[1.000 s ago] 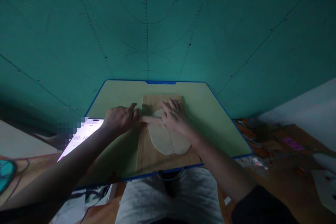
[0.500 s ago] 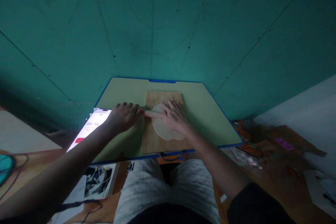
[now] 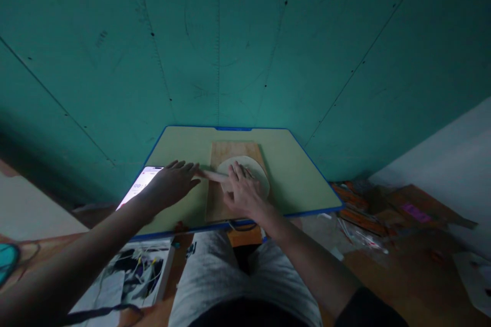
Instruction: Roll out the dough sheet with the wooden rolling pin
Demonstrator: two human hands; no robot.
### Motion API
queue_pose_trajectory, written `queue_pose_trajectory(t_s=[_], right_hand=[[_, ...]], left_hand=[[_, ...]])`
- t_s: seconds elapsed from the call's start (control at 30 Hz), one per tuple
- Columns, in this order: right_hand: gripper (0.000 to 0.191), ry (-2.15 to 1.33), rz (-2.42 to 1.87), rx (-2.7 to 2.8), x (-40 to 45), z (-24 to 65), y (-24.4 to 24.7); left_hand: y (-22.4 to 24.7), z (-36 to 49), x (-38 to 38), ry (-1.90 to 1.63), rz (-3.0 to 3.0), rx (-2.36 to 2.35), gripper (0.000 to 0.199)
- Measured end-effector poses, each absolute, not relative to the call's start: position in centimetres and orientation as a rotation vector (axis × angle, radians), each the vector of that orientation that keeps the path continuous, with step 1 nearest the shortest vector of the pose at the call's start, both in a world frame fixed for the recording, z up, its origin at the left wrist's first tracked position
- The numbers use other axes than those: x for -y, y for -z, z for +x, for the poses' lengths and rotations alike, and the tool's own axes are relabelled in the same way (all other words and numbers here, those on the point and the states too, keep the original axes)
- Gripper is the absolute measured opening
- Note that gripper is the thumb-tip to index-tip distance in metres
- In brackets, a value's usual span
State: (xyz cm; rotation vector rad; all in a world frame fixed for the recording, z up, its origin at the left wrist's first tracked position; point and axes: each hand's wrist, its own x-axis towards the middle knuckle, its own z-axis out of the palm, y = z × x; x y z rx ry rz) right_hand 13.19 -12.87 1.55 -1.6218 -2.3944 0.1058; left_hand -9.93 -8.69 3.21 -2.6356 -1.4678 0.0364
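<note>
A pale rolling pin point(image 3: 213, 176) lies slanted across the left part of a flat, round sheet of dough point(image 3: 263, 179). The dough rests on a wooden board point(image 3: 220, 209). My left hand point(image 3: 176, 181) is open at the pin's left end, its fingers stretched out and its thumb apart below them. My right hand point(image 3: 243, 189) lies open over the pin's right part and the dough, fingers spread. It hides the pin's right end and part of the dough.
Under the board is a small pale table point(image 3: 299, 184) with a blue rim. A lit phone point(image 3: 140, 184) lies at its left, partly behind my left forearm. A green wall point(image 3: 230, 61) rises behind. A white box with cables point(image 3: 153, 276) and cardboard point(image 3: 425, 204) are below.
My left fingers have straightened from a closed grip around the pin's end. My right hand has shifted towards me, and the pin tilts more. The dough appears turned. The camera view has shifted.
</note>
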Motion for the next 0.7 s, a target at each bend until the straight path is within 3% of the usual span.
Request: queue_pose_trajectory(t_s=[0.1, 0.27, 0.7], right_hand=[[0.074, -0.148, -1.626, 2.446, 12.9, 13.4, -1.8], [0.051, -0.273, -1.578, 2.479, 10.0, 14.8, -2.6], [0.034, -0.252, -1.951, 2.189, 1.9, 20.5, -3.0]], left_hand=[[-3.7, -9.8, 8.5, -0.146, -2.656, 1.508, 0.041], [-4.5, -8.9, 6.8, -0.227, -2.699, 1.567, 0.032], [-4.6, -3.1, 2.1, 0.061, -2.913, 1.527, 0.019]])
